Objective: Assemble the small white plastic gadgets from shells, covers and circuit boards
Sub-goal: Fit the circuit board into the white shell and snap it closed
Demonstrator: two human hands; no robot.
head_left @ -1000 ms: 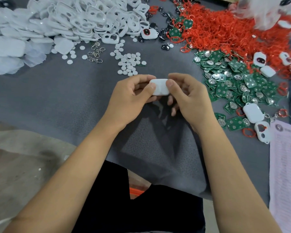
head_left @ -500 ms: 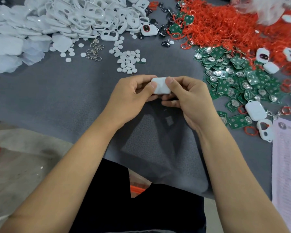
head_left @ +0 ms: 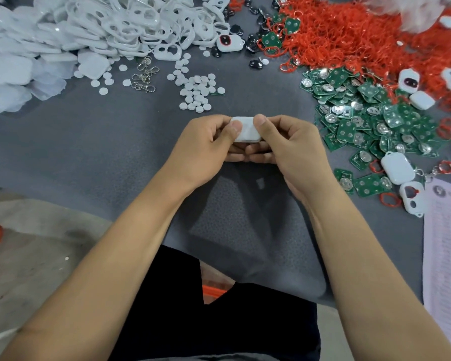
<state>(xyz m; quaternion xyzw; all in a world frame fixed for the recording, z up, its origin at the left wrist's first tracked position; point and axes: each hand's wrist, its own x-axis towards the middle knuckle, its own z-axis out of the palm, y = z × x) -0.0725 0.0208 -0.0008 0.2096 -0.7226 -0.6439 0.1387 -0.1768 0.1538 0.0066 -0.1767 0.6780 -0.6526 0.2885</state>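
A small white plastic gadget [head_left: 247,130] is pinched between both hands above the grey cloth, its smooth closed face up. My left hand [head_left: 206,147] grips its left end with the thumb on top. My right hand [head_left: 294,144] grips its right end the same way, fingers curled underneath. A pile of white shells and covers [head_left: 110,24] lies at the far left. Green circuit boards [head_left: 370,118] are heaped at the right, beside them two more white gadgets [head_left: 397,168].
Red rubber rings [head_left: 354,35] form a big heap at the far right. Small white round discs [head_left: 197,91] and metal clasps [head_left: 145,76] lie ahead of my hands. A printed sheet [head_left: 445,246] lies at the right edge. The grey cloth [head_left: 89,142] hangs over the table's near edge.
Both hands stay on the gadget and press tighter on it. My right fingers have curled in under it, and the thumbs have moved closer together on top.
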